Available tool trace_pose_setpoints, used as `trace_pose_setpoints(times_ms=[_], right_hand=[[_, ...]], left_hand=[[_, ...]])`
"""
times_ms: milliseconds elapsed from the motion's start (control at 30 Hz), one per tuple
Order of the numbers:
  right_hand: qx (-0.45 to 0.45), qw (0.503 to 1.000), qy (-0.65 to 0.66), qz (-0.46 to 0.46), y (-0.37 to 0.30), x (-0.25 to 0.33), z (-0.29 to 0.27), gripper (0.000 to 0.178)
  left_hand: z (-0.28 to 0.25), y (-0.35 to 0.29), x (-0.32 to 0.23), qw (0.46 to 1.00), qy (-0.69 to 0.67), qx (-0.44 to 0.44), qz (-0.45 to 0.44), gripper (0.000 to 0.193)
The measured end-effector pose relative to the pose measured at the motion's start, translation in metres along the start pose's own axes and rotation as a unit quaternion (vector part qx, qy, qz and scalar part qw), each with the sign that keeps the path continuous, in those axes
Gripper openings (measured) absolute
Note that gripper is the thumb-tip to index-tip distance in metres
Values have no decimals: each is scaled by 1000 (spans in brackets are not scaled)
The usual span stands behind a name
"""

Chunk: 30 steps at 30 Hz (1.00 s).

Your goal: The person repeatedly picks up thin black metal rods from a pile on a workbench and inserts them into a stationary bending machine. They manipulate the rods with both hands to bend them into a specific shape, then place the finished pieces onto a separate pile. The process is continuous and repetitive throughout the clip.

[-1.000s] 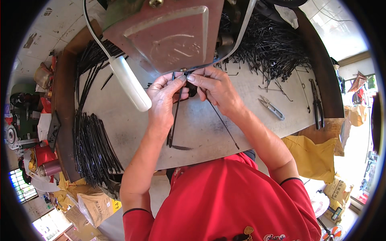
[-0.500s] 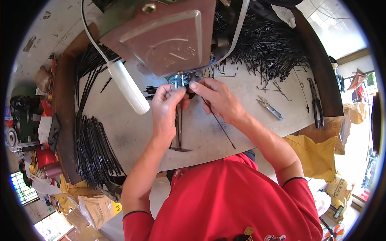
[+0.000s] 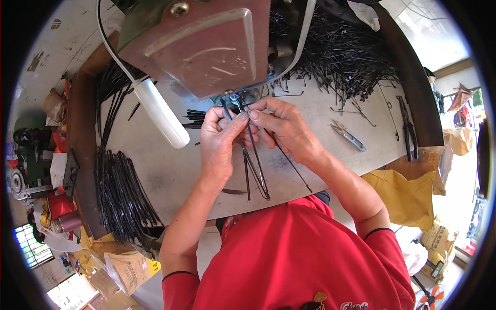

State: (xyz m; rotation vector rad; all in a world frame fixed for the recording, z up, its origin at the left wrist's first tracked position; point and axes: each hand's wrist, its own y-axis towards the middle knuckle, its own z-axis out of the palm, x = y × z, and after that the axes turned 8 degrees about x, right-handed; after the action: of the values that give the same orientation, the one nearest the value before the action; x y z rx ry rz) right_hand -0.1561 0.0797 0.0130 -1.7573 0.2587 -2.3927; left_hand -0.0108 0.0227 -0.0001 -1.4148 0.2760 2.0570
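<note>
Just in front of the machine head's lower end, my two hands work close together with fingers pinched. My left hand point(image 3: 219, 142) grips black bent rods point(image 3: 256, 155), whose folded ends hang toward me over the table. In my right hand point(image 3: 289, 129) is a thin black rod point(image 3: 293, 165) with a small knob at its lower end, slanting down to the right. The upper ends of the rods meet near the small metal parts under the machine head point(image 3: 206, 51); fingers partly hide how they join there.
A white lamp point(image 3: 163, 116) hangs left of my hands. Black strips point(image 3: 121, 196) lie in a bundle at the left, and a pile of thin black rods point(image 3: 346, 62) fills the far right. Thread snips point(image 3: 349, 136) and pliers point(image 3: 408, 129) rest on the metal table point(image 3: 320, 181).
The bent rods in my left hand have swung to the right, and their lower ends have spread apart. My right hand has shifted slightly right and down with its thin rod.
</note>
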Motion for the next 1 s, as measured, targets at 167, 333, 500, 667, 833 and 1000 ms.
trace_pose_setpoints(times_ms=[167, 333, 500, 667, 833, 1000], right_hand=[[13, 1000, -10, -1, 9, 10, -1, 15], [-9, 1000, 7, -12, 15, 4, 5, 15], [-44, 999, 12, -18, 14, -3, 13, 15], [-30, 1000, -7, 1, 15, 4, 11, 15], [-33, 995, 90, 2, 16, -4, 11, 14], [-31, 996, 78, -17, 14, -1, 12, 15]], left_hand=[[6, 4, -3, 998, 8, -30, 54, 19], [6, 11, -5, 996, 12, -58, 68, 21], [4, 12, -1, 994, 4, -60, 88, 21], [2, 12, -2, 996, -8, -56, 70, 23], [-2, 14, -5, 998, 10, -46, 34, 25], [2, 13, -7, 997, 17, -61, 37, 25]])
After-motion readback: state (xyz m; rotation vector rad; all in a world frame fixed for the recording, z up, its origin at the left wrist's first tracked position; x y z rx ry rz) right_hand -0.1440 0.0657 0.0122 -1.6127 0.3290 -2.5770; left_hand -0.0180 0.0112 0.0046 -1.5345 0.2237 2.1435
